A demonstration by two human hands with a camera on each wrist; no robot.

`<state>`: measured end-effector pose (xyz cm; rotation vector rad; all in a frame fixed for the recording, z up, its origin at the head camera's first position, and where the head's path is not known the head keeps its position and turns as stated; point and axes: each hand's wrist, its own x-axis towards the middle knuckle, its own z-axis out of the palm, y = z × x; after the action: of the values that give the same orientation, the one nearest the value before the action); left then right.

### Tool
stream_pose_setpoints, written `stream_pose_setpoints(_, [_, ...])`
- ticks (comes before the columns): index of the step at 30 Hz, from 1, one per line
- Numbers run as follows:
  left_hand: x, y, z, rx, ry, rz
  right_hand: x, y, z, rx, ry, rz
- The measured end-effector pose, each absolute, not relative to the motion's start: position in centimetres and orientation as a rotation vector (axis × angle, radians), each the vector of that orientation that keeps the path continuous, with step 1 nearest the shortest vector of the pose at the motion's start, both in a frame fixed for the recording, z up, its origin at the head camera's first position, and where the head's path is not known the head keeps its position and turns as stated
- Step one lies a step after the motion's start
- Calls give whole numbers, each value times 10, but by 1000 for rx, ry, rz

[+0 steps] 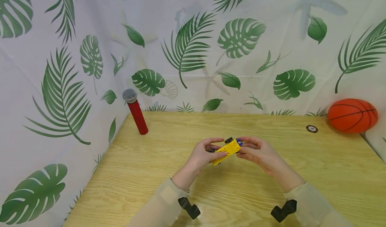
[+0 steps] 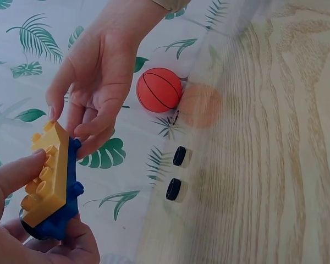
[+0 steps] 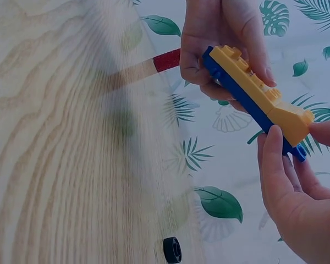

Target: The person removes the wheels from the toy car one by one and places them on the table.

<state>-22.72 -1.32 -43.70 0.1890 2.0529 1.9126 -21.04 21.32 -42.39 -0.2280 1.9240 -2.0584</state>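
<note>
A toy block vehicle (image 1: 230, 149), yellow and studded on top with a blue base (image 3: 252, 104), is held tilted between both hands above the wooden table. My left hand (image 1: 200, 155) grips its rear part, thumb pressed on the studded yellow top and fingers beneath the blue base. At the other end, fingers and thumb of my right hand (image 1: 263, 155) pinch the sloped yellow nose. Two black toy wheels stand on the table in the left wrist view, a nearer wheel (image 2: 174, 189) and a farther wheel (image 2: 180, 156). The toy's underside is mostly hidden by fingers.
A red microphone (image 1: 139, 116) with a grey head stands at the back left of the wooden table (image 1: 135, 173). At the back right are an orange basketball (image 1: 352, 116) and a small black-and-white disc (image 1: 312, 129). A leaf-patterned cloth (image 1: 193, 96) hangs behind and to the left.
</note>
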Motion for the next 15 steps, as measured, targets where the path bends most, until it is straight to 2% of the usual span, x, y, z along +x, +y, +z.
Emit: stream_pose_setpoints(15, [-228, -11, -437, 148, 2032, 1911, -209, 219, -428, -291, 1963, -2060])
